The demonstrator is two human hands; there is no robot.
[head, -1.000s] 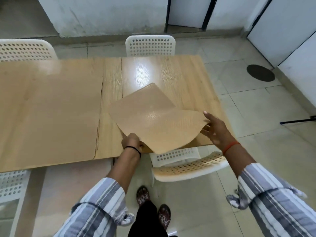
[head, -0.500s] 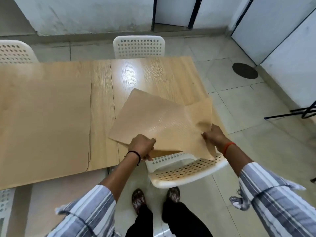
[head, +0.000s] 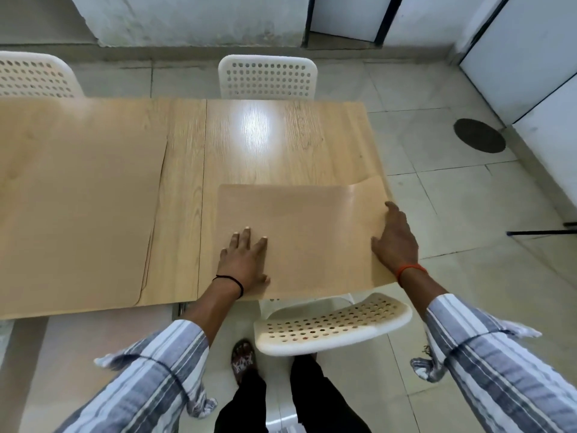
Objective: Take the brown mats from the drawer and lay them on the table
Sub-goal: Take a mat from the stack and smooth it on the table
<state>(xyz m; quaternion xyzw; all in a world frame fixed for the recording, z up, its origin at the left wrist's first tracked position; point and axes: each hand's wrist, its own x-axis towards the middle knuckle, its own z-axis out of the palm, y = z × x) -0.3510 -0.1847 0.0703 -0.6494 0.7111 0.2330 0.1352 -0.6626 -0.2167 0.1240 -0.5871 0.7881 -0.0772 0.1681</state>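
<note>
A brown mat [head: 312, 232] lies on the near right part of the wooden table [head: 249, 145]; its far right corner curls up off the surface. My left hand [head: 245, 260] presses flat on the mat's near left part, fingers straight. Flat as well, my right hand [head: 395, 235] rests on the mat's right edge near the table's corner. A larger brown mat [head: 78, 195] covers the left part of the table. No drawer is in view.
A white perforated chair [head: 331, 326] stands just in front of me at the table's near edge. Two more white chairs [head: 267, 76] [head: 34, 75] stand at the far side. Tiled floor lies to the right, with a dark round floor cover [head: 479, 135].
Both hands gripped the mat in the air above the table's edge; the mat now lies on the table and both hands have opened flat on it.
</note>
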